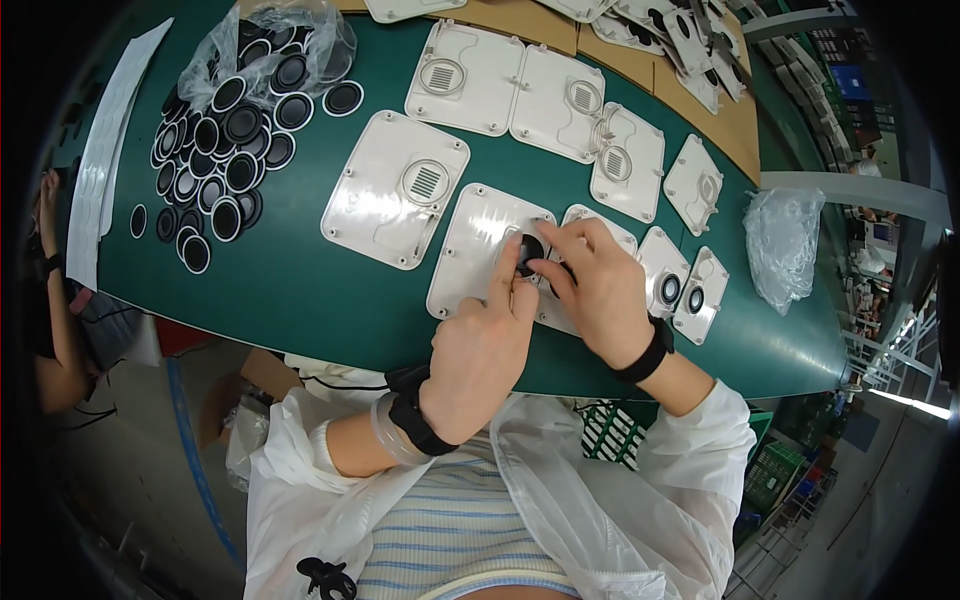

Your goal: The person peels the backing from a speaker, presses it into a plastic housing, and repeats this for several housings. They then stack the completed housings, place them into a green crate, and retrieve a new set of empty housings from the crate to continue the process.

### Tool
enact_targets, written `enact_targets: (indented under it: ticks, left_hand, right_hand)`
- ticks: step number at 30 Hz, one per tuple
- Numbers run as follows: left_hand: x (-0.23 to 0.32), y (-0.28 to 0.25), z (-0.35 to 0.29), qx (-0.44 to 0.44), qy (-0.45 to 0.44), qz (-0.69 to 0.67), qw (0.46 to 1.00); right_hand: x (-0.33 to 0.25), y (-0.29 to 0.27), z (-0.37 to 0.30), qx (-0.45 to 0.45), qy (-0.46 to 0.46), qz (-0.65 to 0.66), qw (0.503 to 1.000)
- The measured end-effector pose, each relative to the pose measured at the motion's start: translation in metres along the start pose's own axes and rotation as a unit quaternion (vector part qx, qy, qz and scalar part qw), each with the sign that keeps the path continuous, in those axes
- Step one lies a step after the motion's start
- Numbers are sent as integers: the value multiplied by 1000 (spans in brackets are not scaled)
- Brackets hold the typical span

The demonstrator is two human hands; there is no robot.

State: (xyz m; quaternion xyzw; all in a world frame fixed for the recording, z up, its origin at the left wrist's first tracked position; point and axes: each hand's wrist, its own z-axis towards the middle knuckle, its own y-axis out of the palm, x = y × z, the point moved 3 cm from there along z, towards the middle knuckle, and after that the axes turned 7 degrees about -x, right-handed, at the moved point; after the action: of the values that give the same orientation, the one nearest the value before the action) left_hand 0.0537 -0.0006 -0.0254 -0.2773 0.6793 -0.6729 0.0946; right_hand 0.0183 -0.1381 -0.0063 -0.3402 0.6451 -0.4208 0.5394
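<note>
A round black speaker (528, 256) with a pale rim sits at the round grille seat of a white plastic panel (478, 235) in front of me. The index finger of my left hand (485, 335) presses along its left side, with the other fingers curled in. From the right, my right hand (607, 290) bends its thumb and index finger around the speaker's edge. My fingers hide part of the seat. Another white panel (607, 225) lies partly under my right hand, and a dark disc on it is mostly covered.
A heap of black speakers (240, 125) spills from a clear bag (330, 45) at the far left. Several bare white panels (395, 190) lie across the green table (290, 290). Two small panels at right carry speakers (670, 288). A clear plastic bag (783, 245) hangs at the right edge.
</note>
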Motion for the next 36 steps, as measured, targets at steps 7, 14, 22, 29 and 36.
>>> enact_targets:
  ticks: [7,14,22,29,36]
  left_hand:
    - [-6,-2,4,10,-3,-66,998]
    - [-11,-4,10,-5,12,-86,996]
    - [-31,-44,4,46,28,-579,814]
    - [-27,-43,1,-51,8,-931,361]
    - [-18,-45,-2,-95,27,-910,402]
  right_hand:
    - [-13,14,-6,-47,-29,-131,990]
    - [-21,20,-6,-82,-21,-215,973]
    - [-3,-12,-4,4,-66,-24,998]
    - [-48,-72,-13,-15,-67,260,963]
    - [-52,-61,-19,12,-128,271,954]
